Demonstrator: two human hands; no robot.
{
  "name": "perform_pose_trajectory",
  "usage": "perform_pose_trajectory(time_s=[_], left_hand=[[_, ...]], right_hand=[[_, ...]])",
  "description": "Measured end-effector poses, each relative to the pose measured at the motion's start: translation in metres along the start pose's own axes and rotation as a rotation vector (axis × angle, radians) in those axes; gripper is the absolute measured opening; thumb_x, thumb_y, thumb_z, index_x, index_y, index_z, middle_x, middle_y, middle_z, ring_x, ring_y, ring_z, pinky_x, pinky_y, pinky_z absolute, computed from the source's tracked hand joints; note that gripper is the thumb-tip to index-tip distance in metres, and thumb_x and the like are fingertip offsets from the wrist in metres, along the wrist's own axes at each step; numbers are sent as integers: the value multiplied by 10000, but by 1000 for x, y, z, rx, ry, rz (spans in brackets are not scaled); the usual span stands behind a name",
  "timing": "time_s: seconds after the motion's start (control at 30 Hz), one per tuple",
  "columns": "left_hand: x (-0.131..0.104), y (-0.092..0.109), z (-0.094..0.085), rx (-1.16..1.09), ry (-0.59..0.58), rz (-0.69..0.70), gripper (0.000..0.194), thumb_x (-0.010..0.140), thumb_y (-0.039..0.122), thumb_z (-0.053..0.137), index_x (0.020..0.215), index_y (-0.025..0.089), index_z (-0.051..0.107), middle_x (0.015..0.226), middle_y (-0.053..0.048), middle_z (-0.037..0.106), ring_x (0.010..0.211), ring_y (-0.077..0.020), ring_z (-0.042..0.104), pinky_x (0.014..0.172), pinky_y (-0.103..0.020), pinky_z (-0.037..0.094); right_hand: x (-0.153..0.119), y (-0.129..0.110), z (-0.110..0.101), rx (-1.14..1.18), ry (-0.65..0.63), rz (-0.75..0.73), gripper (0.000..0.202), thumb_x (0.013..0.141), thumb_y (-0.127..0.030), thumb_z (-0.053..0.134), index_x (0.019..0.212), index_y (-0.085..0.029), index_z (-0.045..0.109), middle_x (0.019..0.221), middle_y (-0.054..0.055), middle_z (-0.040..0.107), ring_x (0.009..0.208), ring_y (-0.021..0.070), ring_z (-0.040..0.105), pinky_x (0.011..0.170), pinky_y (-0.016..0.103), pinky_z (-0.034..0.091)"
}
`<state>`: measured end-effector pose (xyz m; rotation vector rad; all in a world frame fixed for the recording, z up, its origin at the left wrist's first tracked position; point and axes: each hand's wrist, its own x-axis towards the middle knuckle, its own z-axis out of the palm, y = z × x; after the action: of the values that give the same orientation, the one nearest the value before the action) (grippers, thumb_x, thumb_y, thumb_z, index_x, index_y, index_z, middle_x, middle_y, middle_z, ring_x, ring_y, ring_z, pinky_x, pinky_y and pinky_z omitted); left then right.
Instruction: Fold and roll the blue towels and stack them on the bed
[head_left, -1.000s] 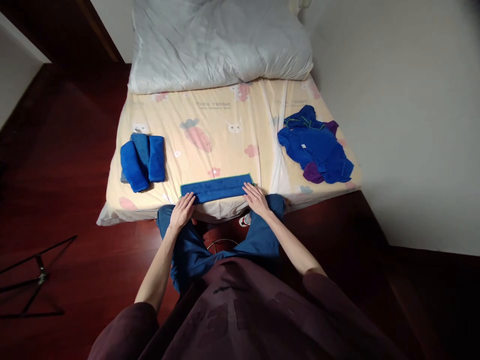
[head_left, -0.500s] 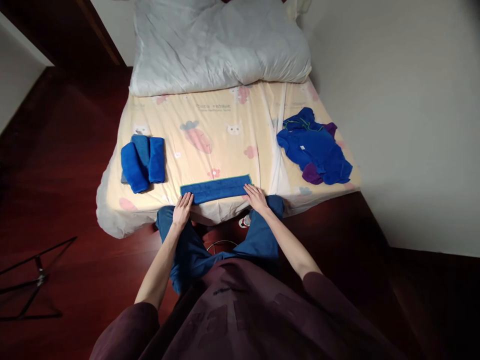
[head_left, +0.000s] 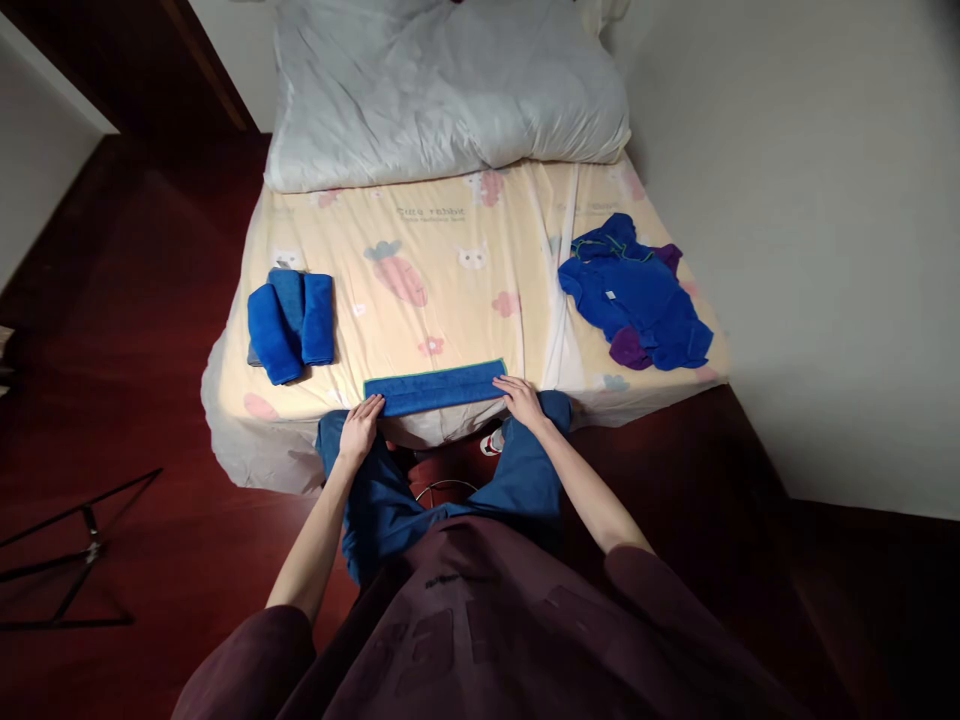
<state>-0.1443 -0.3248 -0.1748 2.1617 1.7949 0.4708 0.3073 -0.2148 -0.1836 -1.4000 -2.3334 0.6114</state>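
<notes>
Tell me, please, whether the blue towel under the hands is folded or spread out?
Folded: the blue towel lies as a narrow flat strip at the bed's near edge.

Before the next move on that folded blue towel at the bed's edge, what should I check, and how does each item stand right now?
1. Left hand on the towel's left end: ok, fingertips touch it.
2. Right hand on its right end: ok.
3. Towel folded into a flat, even strip: ok.
4. Towel fully on the bed: ok, though close to the near edge.
5. Rolled towels and loose pile clear of the strip: ok.
6. Grip under the towel: cannot tell.
</notes>
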Motion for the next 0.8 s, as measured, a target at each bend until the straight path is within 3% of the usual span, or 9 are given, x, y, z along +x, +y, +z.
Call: perform_pose_trajectory(time_s=[0.23, 0.4, 0.57, 0.67, 0.8], left_hand=[[9, -10, -3, -197, 53, -39, 608, 815, 53, 452, 1371, 179, 664, 1427, -129, 666, 1375, -284, 581, 1210, -487, 439], [19, -17, -9, -291, 118, -176, 411, 872, 185, 493, 1234, 161, 687, 1200, -160, 729, 1177, -317, 670, 1085, -474, 514], [37, -21, -14, -384, 136, -397, 400, 951, 438, 537, 1222, 160, 630, 768, -43, 653, 715, -247, 658, 782, -376, 546], [46, -23, -15, -410, 195, -429, 396, 954, 457, 540, 1216, 168, 609, 790, -29, 635, 727, -225, 643, 775, -344, 517], [50, -24, -15, -428, 209, -463, 397, 959, 464, 546, 1211, 166, 616, 794, -29, 628, 740, -219, 624, 782, -338, 504]], right_hand=[[20, 14, 0, 269, 95, 165, 369, 841, -162, 587, 1139, -245, 789, 1183, 96, 749, 1183, 275, 636, 1106, 471, 500], [30, 19, 3, 396, 154, 227, 212, 858, -358, 618, 998, -224, 704, 954, 82, 706, 969, 276, 628, 958, 444, 530], [44, 20, 5, 496, 171, 284, 386, 872, -621, 567, 755, -264, 479, 728, 1, 513, 725, 210, 535, 708, 333, 483], [51, 17, 3, 460, 202, 325, 468, 869, -679, 584, 717, -271, 413, 681, -8, 461, 704, 202, 493, 675, 314, 451], [54, 8, -2, 405, 223, 345, 466, 896, -673, 592, 728, -263, 447, 647, -6, 457, 699, 207, 489, 683, 316, 454]])
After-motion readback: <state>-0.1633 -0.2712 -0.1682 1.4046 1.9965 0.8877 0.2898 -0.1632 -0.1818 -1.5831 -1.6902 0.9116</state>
